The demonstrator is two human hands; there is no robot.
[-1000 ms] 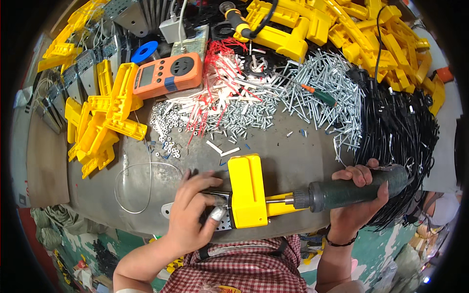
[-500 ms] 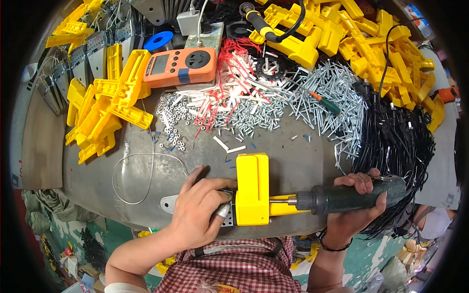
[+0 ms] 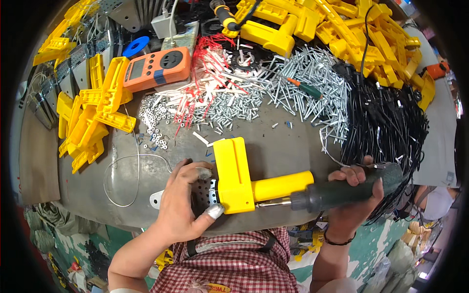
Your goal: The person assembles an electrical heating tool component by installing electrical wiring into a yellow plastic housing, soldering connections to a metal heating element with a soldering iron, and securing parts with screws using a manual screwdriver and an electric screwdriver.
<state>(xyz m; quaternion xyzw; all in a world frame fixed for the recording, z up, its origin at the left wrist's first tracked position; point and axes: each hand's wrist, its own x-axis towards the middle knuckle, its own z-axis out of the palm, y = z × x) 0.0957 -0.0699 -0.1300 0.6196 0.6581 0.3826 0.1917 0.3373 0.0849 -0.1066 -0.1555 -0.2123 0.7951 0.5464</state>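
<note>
A T-shaped yellow plastic housing (image 3: 231, 178) lies near the table's front edge, its round handle (image 3: 284, 185) reaching to the right. From its left side comes a perforated metal plate (image 3: 211, 191), whose rounded end (image 3: 156, 199) shows past my wrist. My left hand (image 3: 180, 198) wraps over that plate, thumb low against the housing's corner and fingers above; the palm hides much of the metal. In my right hand (image 3: 359, 188) is a dark electric screwdriver (image 3: 317, 196) lying sideways. Its bit (image 3: 273, 202) points left, with the tip at the housing's lower right edge.
Long screws (image 3: 312, 88), short screws (image 3: 227, 111), white nuts (image 3: 154, 117) and red-white sleeves (image 3: 210, 68) lie heaped behind. An orange multimeter (image 3: 159, 70) stands at left among yellow parts (image 3: 80, 129). Black cables (image 3: 383, 127) crowd the right. A thin wire loop (image 3: 105, 183) lies left.
The screwdriver's bit has moved nearer me, from across the handle to the housing's lower edge. My left thumb and fingers have spread apart around the plate. The whole view has shifted.
</note>
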